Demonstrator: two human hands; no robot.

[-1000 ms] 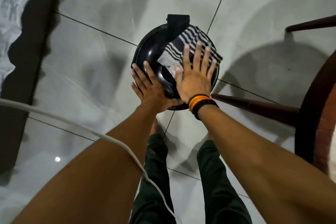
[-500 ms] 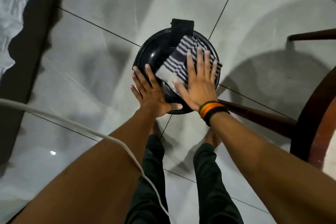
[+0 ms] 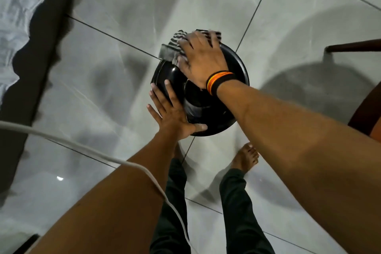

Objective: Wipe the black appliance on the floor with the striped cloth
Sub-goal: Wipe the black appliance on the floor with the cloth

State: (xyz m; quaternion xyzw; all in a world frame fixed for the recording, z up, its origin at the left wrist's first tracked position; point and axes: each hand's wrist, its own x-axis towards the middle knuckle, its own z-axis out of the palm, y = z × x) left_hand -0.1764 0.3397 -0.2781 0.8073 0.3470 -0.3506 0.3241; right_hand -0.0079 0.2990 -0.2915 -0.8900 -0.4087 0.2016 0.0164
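Note:
A round, glossy black appliance [image 3: 237, 68] stands on the grey tiled floor. The black-and-white striped cloth [image 3: 175, 44] lies over its far left rim, bunched and blurred. My right hand [image 3: 201, 57], with a striped wristband, presses flat on the cloth at the far side of the lid and hides most of it. My left hand [image 3: 172, 115] rests with fingers spread against the appliance's near left edge, thumb along the rim, holding nothing.
A dark wooden chair [image 3: 362, 113] stands at the right, one leg reaching in at the upper right. A white cable [image 3: 86, 148] crosses my left forearm. Rumpled white fabric [image 3: 16, 16] and a dark strip run along the left. My bare foot [image 3: 246, 156] is just below the appliance.
My right hand has pushed the cloth from the lid's middle right across to its far left rim. The left hand stays on the near left edge.

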